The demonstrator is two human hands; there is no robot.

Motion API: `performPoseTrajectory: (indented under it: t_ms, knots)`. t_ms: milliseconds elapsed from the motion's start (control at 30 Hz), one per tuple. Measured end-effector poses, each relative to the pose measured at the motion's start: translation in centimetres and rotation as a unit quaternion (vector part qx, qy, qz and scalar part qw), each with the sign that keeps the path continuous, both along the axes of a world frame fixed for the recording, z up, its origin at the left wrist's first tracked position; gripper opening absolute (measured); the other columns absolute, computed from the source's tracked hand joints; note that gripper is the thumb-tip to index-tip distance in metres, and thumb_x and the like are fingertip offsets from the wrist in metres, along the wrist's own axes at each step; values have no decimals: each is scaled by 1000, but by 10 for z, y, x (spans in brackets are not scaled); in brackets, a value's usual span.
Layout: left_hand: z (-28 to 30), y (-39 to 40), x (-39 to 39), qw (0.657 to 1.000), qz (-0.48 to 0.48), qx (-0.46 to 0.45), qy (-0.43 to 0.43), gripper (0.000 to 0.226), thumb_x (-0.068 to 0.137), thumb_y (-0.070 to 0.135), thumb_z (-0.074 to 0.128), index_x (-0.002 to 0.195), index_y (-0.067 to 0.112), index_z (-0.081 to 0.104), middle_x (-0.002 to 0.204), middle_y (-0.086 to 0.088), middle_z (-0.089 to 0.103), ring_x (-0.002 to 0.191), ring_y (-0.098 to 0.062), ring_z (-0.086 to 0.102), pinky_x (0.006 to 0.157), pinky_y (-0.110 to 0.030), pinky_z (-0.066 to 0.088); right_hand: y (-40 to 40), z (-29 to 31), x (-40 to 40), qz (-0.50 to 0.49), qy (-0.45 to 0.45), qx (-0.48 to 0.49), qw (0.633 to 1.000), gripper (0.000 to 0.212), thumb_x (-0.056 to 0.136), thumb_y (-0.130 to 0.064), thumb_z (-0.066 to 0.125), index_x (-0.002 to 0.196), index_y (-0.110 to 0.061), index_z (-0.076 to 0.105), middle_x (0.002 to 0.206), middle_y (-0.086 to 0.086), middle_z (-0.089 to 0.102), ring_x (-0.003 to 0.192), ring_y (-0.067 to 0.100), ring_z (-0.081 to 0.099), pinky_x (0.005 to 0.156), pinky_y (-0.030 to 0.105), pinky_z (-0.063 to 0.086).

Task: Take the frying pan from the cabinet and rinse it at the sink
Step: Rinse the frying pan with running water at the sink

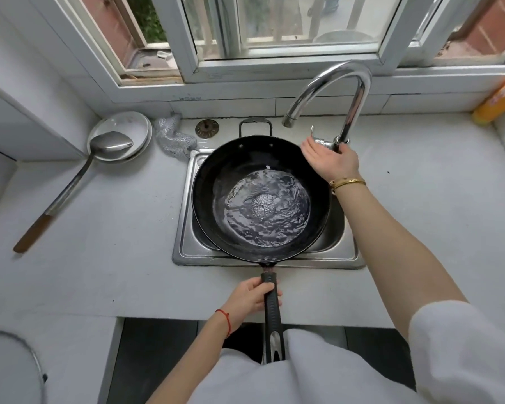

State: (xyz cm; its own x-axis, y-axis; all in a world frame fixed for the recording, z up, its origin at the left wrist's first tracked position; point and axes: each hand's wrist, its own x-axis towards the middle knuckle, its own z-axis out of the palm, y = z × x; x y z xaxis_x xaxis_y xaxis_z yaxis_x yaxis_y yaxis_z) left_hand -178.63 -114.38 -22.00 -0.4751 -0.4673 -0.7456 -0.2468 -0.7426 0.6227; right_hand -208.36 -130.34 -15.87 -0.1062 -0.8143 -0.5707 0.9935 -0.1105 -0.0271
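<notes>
Wrapped around the black handle (271, 304), our left hand (252, 295) holds the frying pan (260, 196) with fingers closed on the grip, thumb on top near the pan end. Beyond that hold, the pan sits over the steel sink (184, 252), its far rim reaching the back edge and its small loop handle (255, 123) pointing toward the window. A pool of rippling water (267, 208) covers the pan's floor. Our right hand (331, 158) is up and to the right of the grip, resting on the lever at the base of the faucet (353, 103), fingers loosely spread over it rather than clenched; we cannot tell how firmly it presses. The faucet's spout curves over toward the pan's far right rim. Left of the grip and well apart from it, a long ladle (70, 185) lies on the counter (114, 228), its bowl resting in 2 stacked white plates (123, 132). A steel scrubber (172, 135) lies just behind the sink's left corner.
</notes>
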Motion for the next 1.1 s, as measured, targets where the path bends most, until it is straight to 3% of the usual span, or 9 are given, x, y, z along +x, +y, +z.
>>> performPoseTrajectory:
  t_ms: [133, 300, 400, 500, 567, 633, 767, 933, 1100]
  knots:
    - [-1, 1, -1, 1000, 8, -5, -9, 27, 98, 15, 50, 119, 0, 59, 95, -9, 72, 83, -22, 71, 76, -26, 57, 21, 12, 4, 147, 279, 101, 944, 51, 102, -30, 32, 139, 3, 42, 140, 17, 51, 127, 32, 51, 98, 38, 48]
    - [-1, 3, -4, 1000, 19, -16, -17, 28, 98, 13, 50, 119, -4, 58, 97, -12, 72, 84, -20, 72, 72, -22, 56, 67, 15, 41, 301, 601, 201, 713, 27, 98, -14, 39, 93, -3, 63, 68, 9, 66, 47, 8, 61, 45, 15, 48]
    - [-1, 6, -4, 999, 26, -27, -21, 28, 98, 12, 50, 119, -4, 57, 103, -16, 71, 87, -21, 70, 74, -22, 58, 107, 8, 65, 380, 704, 169, 576, 31, 94, -12, 44, 72, -6, 65, 68, 7, 68, 55, 13, 63, 48, 17, 49]
    - [-1, 9, -5, 998, 33, -39, -23, 26, 99, 12, 48, 119, -2, 57, 105, -16, 70, 91, -21, 67, 84, -27, 57, 144, -1, 95, 509, 752, 129, 399, 34, 92, -17, 44, 77, 0, 70, 72, 8, 73, 58, 13, 62, 60, 21, 54]
    - [0, 11, -6, 998, 32, -45, -26, 24, 100, 13, 46, 117, 2, 58, 105, -14, 69, 95, -21, 64, 91, -31, 52, 164, -7, 116, 591, 729, 112, 326, 38, 93, -28, 44, 85, -2, 70, 81, 10, 75, 61, 16, 62, 67, 28, 56]
    - [0, 13, -7, 998, 27, -52, -31, 22, 100, 14, 46, 114, 5, 60, 102, -12, 68, 93, -19, 63, 86, -28, 52, 181, -13, 134, 646, 683, 100, 325, 38, 94, -40, 45, 88, -8, 65, 86, 8, 73, 65, 18, 63, 72, 31, 58]
    - [3, 15, -4, 998, 28, -46, -37, 23, 99, 17, 48, 112, 5, 63, 93, -5, 68, 79, -11, 62, 64, -16, 51, 207, -24, 165, 674, 612, 95, 404, 34, 92, -40, 47, 102, -10, 59, 100, 15, 71, 76, 25, 68, 75, 34, 59]
    - [3, 13, -4, 999, 28, -27, -14, 28, 98, 15, 51, 119, -2, 59, 114, -19, 67, 90, -22, 64, 76, -26, 54, 222, -44, 192, 562, 670, 137, 466, 38, 85, -32, 60, 115, -8, 59, 99, 8, 63, 89, 24, 65, 67, 31, 56]
    - [6, 15, -4, 1000, 23, -5, 11, 24, 100, 19, 47, 108, 2, 63, 108, -13, 69, 80, -19, 66, 65, -27, 55, 234, -53, 224, 410, 525, 273, 694, 13, 86, -18, 58, 89, -5, 61, 57, 8, 63, 43, 18, 60, 49, 31, 56]
